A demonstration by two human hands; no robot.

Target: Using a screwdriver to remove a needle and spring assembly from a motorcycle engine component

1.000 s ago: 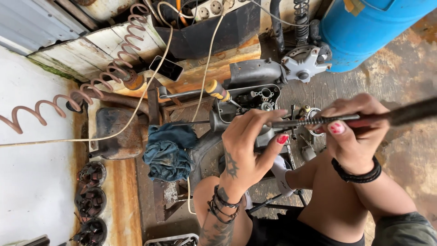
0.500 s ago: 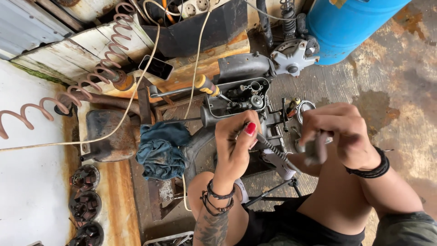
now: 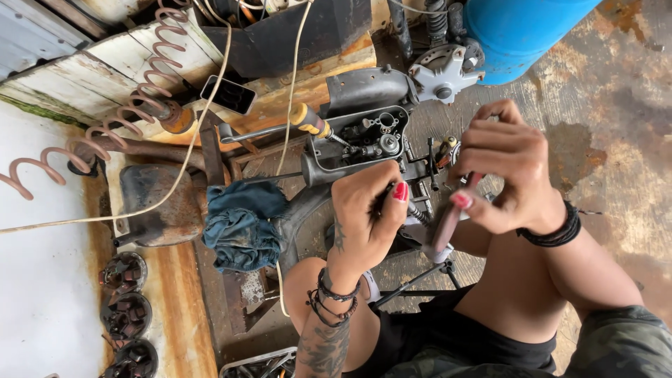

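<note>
The dark engine part (image 3: 371, 133), its open top showing small round fittings, sits on the worn wooden boards just ahead of the person's knees. The left hand (image 3: 364, 220) rests against its near edge, fingers curled tight around a thin dark rod that is mostly hidden in the fist. The right hand (image 3: 507, 171) hovers just to the right, fingers bent and closed on the reddish handle of a tool (image 3: 444, 231) that slants down toward the lap. A yellow-handled screwdriver (image 3: 311, 120) lies against the part's left side. A crumpled blue rag (image 3: 241, 224) lies to the left, a blue barrel (image 3: 521, 31) stands beyond, and a coiled hose (image 3: 105, 133) runs along the boards.
</note>
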